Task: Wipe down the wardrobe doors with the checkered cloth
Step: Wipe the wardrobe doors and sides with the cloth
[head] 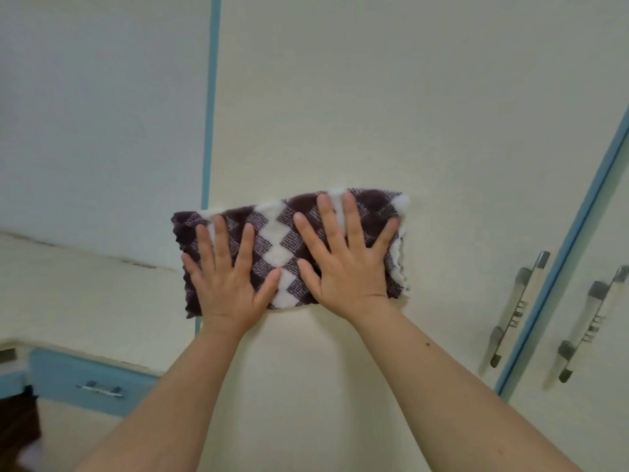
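- Checkered cloth (287, 248), purple and white, lies spread flat against the cream wardrobe door (374, 114), its left end crossing the blue strip (210, 97).
- Left hand (226, 275) presses its left half, fingers splayed wide, palm flat.
- Right hand (347, 260) presses the right half likewise.
- Two metal handles (517, 308) sit well to the right.

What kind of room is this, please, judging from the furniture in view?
Probably a bedroom or a dressing area in a home. Tall cream wardrobe doors with blue trim carry long metal handles, and a blue drawer sits low on the left.
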The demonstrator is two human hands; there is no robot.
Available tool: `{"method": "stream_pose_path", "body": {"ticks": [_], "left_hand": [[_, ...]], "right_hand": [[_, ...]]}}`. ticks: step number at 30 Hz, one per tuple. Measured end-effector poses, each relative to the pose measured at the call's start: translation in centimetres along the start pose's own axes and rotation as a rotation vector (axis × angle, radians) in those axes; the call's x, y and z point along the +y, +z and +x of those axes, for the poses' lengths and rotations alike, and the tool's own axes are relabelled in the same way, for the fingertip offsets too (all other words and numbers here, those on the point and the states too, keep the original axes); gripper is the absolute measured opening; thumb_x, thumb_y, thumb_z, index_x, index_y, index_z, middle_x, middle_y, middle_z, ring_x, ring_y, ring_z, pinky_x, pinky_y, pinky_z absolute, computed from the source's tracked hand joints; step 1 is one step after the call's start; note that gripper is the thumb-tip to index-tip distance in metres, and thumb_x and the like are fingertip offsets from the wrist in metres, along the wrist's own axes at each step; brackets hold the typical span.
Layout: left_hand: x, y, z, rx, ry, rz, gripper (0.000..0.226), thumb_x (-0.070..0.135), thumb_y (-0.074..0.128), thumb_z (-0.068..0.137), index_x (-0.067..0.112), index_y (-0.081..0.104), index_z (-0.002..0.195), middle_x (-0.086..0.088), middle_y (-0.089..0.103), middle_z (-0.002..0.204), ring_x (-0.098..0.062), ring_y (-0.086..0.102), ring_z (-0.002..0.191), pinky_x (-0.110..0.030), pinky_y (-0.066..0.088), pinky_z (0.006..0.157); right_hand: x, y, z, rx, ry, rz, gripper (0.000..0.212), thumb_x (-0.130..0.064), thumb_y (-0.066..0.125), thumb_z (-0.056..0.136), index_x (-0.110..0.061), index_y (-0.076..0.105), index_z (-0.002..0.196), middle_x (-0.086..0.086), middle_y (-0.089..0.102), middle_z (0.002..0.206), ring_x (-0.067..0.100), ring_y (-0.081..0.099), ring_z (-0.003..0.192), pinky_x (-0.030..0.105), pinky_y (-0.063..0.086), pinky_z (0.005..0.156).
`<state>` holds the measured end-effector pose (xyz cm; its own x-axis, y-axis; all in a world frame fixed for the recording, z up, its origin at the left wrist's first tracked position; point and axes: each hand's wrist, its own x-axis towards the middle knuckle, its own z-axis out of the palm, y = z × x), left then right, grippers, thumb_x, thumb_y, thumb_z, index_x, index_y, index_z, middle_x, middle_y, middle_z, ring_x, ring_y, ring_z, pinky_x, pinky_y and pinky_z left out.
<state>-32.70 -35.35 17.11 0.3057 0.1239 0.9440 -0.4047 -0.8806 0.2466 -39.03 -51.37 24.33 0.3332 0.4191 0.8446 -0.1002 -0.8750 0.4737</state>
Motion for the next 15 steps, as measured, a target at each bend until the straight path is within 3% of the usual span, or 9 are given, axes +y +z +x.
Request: {"method": "stream_pose_path", "body": {"ticks": [3, 12, 15], "left_hand": [[-1.6, 0.1, -1.4, 0.003, -0.088, -0.028, 0.071, 0.063, 0.022, 0.09, 0.03, -0.001, 0.148, -0.025, 0.017, 0.15, -0.028, -0.002, 0.143, -0.064, 0.014, 0.104], [-0.4, 1.2, -7.6, -0.072, -0.222, -0.075, 0.071, 0.063, 0.021, 0.09, 0.028, -0.003, 0.148, -0.029, 0.012, 0.148, -0.042, 0.007, 0.138, -0.065, 0.013, 0.103], [1.4, 1.6, -10.5, -0.124, -0.252, -0.102, 0.072, 0.064, 0.018, 0.09, 0.029, -0.006, 0.147, -0.026, 0.005, 0.148, -0.045, 0.004, 0.136, -0.068, 0.008, 0.103]], "right_hand": [[-1.9, 0.3, 0.8, -0.01, -0.056, 0.03, 0.061, -0.05, 0.038, 0.088, -0.03, 0.027, 0.145, 0.004, 0.024, 0.153, 0.03, 0.015, 0.14, 0.072, -0.002, 0.099], [-2.2, 0.9, -3.3, -0.06, -0.211, 0.04, 0.062, -0.052, 0.039, 0.089, -0.029, 0.027, 0.145, 0.002, 0.026, 0.153, 0.027, 0.014, 0.141, 0.066, 0.003, 0.104], [-1.2, 1.2, -6.4, -0.076, -0.251, 0.019, 0.06, -0.051, 0.037, 0.091, -0.029, 0.025, 0.146, 0.001, 0.022, 0.153, 0.027, 0.002, 0.144, 0.065, 0.001, 0.105]]}}
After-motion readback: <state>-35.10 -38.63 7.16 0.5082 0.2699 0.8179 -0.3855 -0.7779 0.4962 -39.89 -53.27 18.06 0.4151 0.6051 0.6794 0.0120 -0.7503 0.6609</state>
